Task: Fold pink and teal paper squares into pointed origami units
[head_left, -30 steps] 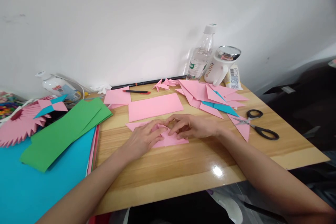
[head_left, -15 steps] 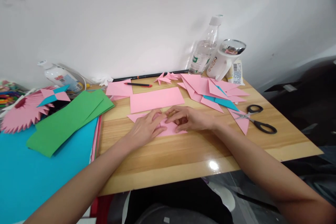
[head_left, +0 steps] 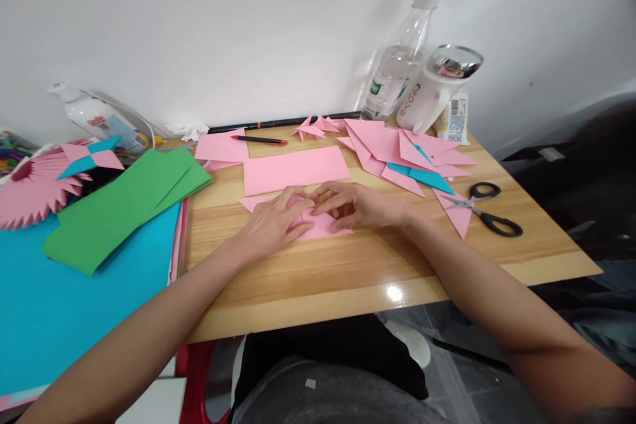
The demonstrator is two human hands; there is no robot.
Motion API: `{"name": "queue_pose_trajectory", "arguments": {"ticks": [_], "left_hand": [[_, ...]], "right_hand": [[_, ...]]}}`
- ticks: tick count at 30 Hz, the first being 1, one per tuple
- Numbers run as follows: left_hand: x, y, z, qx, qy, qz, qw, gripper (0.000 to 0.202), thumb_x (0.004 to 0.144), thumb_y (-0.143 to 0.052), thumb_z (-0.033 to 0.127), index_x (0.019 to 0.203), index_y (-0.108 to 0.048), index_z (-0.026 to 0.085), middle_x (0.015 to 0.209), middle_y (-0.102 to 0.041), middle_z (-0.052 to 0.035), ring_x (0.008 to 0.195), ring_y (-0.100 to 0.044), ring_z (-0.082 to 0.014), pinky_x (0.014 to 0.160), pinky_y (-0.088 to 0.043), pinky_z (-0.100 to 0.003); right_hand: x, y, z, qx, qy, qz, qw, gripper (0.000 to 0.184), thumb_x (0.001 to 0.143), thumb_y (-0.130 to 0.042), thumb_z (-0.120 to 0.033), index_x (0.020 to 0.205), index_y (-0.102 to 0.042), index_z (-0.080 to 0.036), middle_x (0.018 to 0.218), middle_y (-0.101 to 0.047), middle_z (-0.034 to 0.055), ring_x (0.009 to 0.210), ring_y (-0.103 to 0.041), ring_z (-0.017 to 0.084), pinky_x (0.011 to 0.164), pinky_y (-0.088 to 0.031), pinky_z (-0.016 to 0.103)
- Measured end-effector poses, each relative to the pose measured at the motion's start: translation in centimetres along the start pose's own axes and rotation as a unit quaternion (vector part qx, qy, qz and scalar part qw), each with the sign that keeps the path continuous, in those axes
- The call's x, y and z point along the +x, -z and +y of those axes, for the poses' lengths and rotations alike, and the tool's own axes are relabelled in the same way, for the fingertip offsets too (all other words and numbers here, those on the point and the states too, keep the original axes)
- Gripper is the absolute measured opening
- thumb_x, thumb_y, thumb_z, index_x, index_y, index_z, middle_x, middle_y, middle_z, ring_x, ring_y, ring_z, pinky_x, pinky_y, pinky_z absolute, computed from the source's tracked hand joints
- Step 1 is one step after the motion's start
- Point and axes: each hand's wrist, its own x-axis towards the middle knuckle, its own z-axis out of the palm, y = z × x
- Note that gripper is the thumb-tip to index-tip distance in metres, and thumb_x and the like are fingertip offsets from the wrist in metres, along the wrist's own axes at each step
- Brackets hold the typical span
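A folded pink paper piece [head_left: 318,227] lies on the wooden table [head_left: 348,271], in front of me. My left hand [head_left: 271,225] rests on its left part, fingers curled and pressing down on a fold. My right hand [head_left: 360,207] sits on its right part, fingertips bent and pinching the paper near the middle. The two hands almost touch above the fold. A flat pink rectangle of paper [head_left: 295,169] lies just behind the hands.
Black scissors [head_left: 484,209] lie at the right. Folded pink and blue triangles [head_left: 397,159] are piled behind, beside a water bottle [head_left: 397,59] and a white mug [head_left: 432,89]. A red pen [head_left: 258,140] lies further back. Green sheets [head_left: 124,205] and blue sheets [head_left: 59,305] cover the left.
The view has tipped downward, so everything sits higher in the picture. Both hands stay on the pink piece, with fingers shifting slightly over the fold.
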Motion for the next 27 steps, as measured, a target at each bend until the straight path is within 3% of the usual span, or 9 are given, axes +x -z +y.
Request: {"name": "queue_pose_trajectory", "arguments": {"ticks": [20, 27], "left_hand": [[0.07, 0.29, 0.15, 0.004, 0.011, -0.027, 1.0, 0.038, 0.091, -0.047, 0.046, 0.123, -0.049, 0.025, 0.132, -0.045, -0.0084, 0.094, -0.061, -0.0206, 0.067, -0.052, -0.032], [0.11, 0.26, 0.17, 0.005, 0.002, -0.01, 1.0, 0.036, 0.09, -0.05, 0.044, 0.12, -0.051, 0.024, 0.127, -0.048, -0.0082, 0.088, -0.061, -0.0196, 0.066, -0.052, -0.033]], "right_hand": [[0.01, -0.15, 0.07, 0.012, 0.004, 0.008, 1.0, 0.027, 0.077, -0.07, -0.025, 0.105, -0.071, -0.025, 0.117, -0.051, 0.0051, 0.066, -0.05, 0.007, 0.059, -0.047, 0.023], [0.12, -0.08, -0.12, -0.003, 0.004, 0.002, 1.0, 0.026, 0.079, -0.068, -0.024, 0.104, -0.07, -0.025, 0.119, -0.051, 0.0052, 0.07, -0.052, 0.008, 0.062, -0.048, 0.024]]}}
